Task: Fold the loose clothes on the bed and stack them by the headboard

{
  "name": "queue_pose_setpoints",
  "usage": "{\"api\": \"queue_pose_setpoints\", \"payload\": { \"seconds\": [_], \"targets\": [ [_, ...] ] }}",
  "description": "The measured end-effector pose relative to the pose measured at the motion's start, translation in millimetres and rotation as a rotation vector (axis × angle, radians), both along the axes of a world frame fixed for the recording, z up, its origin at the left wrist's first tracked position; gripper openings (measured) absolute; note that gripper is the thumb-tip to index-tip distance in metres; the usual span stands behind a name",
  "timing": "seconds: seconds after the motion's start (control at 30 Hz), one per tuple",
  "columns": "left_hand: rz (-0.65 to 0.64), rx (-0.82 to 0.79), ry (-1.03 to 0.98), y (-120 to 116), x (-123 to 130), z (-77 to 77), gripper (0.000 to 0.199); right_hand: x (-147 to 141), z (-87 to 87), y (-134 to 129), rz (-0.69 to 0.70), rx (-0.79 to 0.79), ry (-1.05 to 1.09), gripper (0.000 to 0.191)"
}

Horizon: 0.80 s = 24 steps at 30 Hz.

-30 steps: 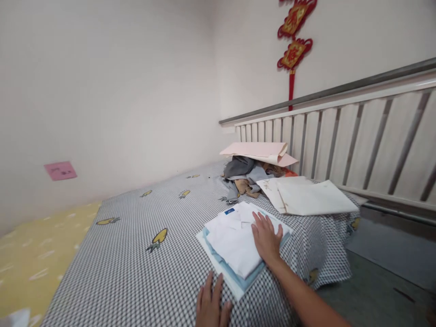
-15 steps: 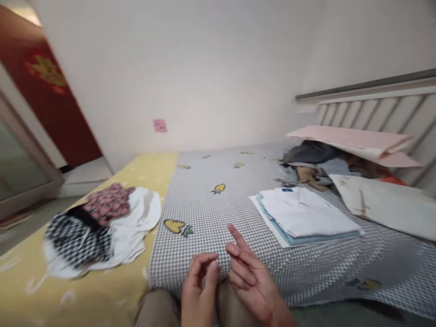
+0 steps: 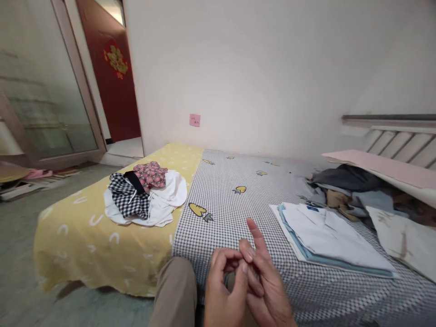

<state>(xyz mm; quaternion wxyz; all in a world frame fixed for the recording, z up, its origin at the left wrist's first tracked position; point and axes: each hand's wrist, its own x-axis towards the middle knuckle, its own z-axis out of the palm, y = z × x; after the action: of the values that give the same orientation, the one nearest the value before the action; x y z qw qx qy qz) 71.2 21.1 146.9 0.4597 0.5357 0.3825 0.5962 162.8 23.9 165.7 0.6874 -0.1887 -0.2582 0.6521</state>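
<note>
Left hand (image 3: 223, 290) and right hand (image 3: 264, 281) now touch, fingers interlaced, holding nothing, at the bed's near edge; half a second ago they were apart. Folded white shirt stack (image 3: 332, 238) lies untouched toward the bed's right side; the view has swung left, showing the clothes pile (image 3: 145, 193) on the yellow sheet.

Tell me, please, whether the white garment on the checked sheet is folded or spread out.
Folded. The white garment lies as a flat, neat rectangle with straight edges, stacked on a light blue piece on the checked sheet.

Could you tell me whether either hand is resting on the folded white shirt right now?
No: the left hand and right hand touch each other above the checked sheet, apart from the folded white shirt.
</note>
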Motion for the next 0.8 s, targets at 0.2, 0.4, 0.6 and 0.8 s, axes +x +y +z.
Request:
{"api": "queue_pose_setpoints", "payload": {
  "seconds": [0.2,0.4,0.6,0.8],
  "targets": [
    [0.100,-0.028,-0.047,-11.5,2.5,13.0,0.008,-6.5,5.0,-5.2,-0.032,0.002,-0.068,0.055],
    [0.096,-0.011,-0.004,-9.8,3.0,9.2,0.009,-7.3,1.3,-6.1,-0.034,-0.039,-0.048,0.054],
    [0.154,-0.056,-0.011,-4.6,8.2,5.3,0.009,-7.1,-5.4,-3.2,-0.028,-0.078,-0.003,0.044],
    [0.142,-0.132,-0.019,0.7,8.0,2.6,0.007,-7.2,-10.6,0.5,-0.029,-0.089,-0.001,0.046]
  ]
}}
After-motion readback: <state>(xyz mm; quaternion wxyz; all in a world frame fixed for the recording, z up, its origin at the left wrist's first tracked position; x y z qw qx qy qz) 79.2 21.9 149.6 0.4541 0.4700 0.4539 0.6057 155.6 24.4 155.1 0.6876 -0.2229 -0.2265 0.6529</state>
